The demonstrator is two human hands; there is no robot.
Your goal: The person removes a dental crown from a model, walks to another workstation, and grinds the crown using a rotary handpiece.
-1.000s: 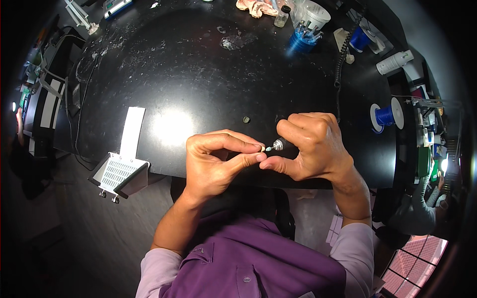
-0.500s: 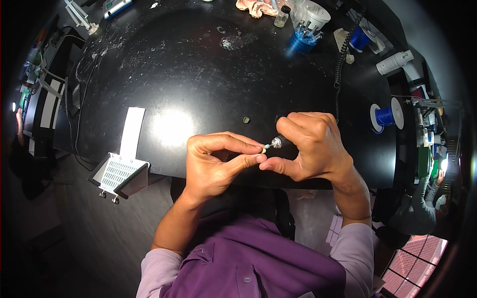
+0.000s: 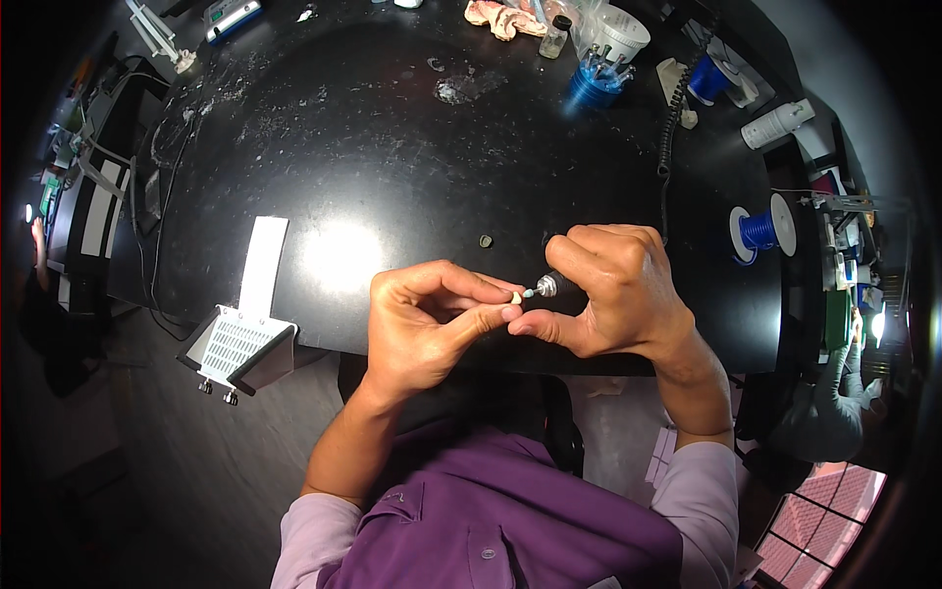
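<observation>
My left hand (image 3: 417,324) pinches a small pale, tooth-like piece (image 3: 516,297) between thumb and fingertips. Most of that piece is covered by the fingers. Wrapped in my right hand (image 3: 623,290) is a rotary handpiece (image 3: 550,285) with a dark body and a silver collar. Its small green grinding tip (image 3: 529,293) points left, right beside the pale piece; whether they touch I cannot tell. The right thumb reaches over to the left fingertips. Beyond the hands, a small dark ring-like bit (image 3: 486,241) lies on the black table (image 3: 392,177).
A slotted metal bench rest (image 3: 235,344) with a white strip sits at the front left edge. Farther right stand a blue bur holder (image 3: 597,83), a white tub (image 3: 622,34), a small jar (image 3: 555,37) and a blue wire spool (image 3: 760,231). A coiled cord (image 3: 667,137) runs down the right side.
The green tip has shifted slightly right relative to the pale piece, which shows a little more now. Both hands keep nearly the same place and grip.
</observation>
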